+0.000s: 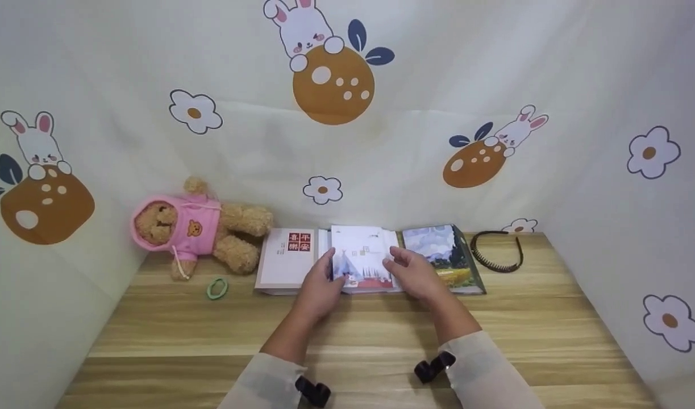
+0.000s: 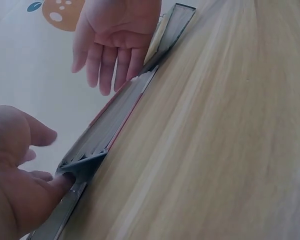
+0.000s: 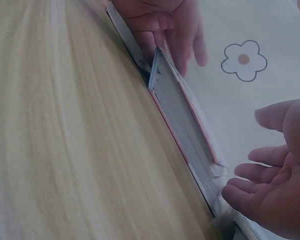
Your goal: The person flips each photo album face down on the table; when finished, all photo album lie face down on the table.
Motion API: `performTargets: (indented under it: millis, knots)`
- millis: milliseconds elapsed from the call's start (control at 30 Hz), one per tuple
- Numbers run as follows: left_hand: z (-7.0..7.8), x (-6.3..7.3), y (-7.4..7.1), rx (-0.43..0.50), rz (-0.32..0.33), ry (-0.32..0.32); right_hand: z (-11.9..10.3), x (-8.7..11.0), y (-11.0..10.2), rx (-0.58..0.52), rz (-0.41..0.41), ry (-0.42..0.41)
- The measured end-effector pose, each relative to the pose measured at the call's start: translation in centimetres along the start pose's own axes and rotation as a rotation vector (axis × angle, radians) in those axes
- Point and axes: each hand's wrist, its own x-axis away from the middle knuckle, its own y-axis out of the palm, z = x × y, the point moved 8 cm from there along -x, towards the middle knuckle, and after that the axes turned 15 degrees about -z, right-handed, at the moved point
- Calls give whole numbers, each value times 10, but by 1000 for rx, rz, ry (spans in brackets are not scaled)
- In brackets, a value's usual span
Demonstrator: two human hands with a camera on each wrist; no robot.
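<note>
Book with white illustrated cover (image 1: 363, 258) lies between cream book (image 1: 282, 268) and landscape-covered book (image 1: 446, 253), left hand (image 1: 320, 288) and right hand (image 1: 418, 275) loose at its sides without gripping; uneven pushing could skew it.

2 cream sleeves (image 1: 492, 369) carry black wrist cameras (image 1: 314, 392).

Three books (image 1: 286, 267), two hands (image 1: 320, 288) (image 1: 418, 275) at the middle book (image 1: 363, 264), one teddy bear (image 1: 196, 227) and one green ring (image 1: 209, 289) left of it, one headband (image 1: 491, 267) right of it, three rabbit prints (image 1: 304, 31), five flower prints (image 1: 196, 112)
</note>
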Motion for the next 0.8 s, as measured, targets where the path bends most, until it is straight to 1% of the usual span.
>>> performTargets:
  millis: [100,200,333,433,567,700,800]
  knots:
    - [-4,0,0,-24,-18,-24,-2,0,7,27,-37,-10]
    - [-4,0,-1,-26,-19,-11,-4,-1,10,52,-45,-8]
    - [-3,-1,-2,16,-19,10,-5,-1,10,56,-48,6]
    - [-4,-1,-2,57,-17,6,-5,-1,11,49,-63,20]
    - [-2,0,0,104,-2,20,-4,2,12,38,-69,41]
    - [7,3,0,165,23,60,-7,7,16,19,-81,35]
    - [16,6,-2,212,36,131,-13,8,22,-7,-103,10]
